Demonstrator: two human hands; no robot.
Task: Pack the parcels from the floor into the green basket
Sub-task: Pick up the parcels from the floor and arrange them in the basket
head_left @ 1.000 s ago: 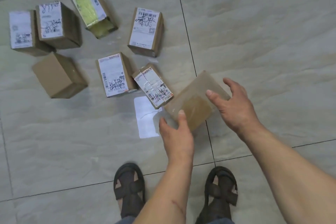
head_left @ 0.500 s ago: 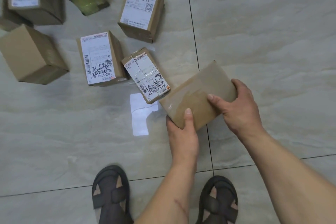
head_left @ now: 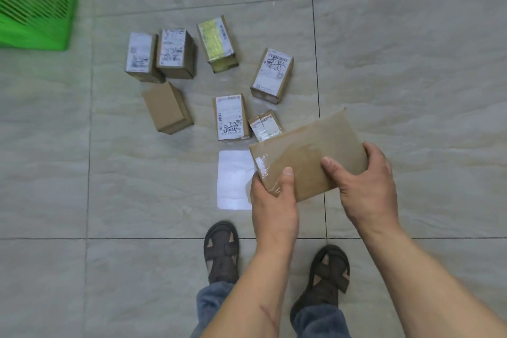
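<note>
Fingers of left hand (head_left: 271,200) and right hand (head_left: 367,186) gripping a flat brown parcel (head_left: 310,156) above the floor (head_left: 411,77), green basket (head_left: 35,8) far-left.

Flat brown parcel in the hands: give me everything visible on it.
The flat parcel is a thin, rectangular brown package with no label on its upper face. Glossy clear tape wraps its near-left end. It is held above the floor, tilted, its long axis running from near-left to far-right. The left hand grips the near-left corner with the thumb on top; the right hand holds the near-right edge, thumb on top. It hides part of a small labelled box behind it.
</note>
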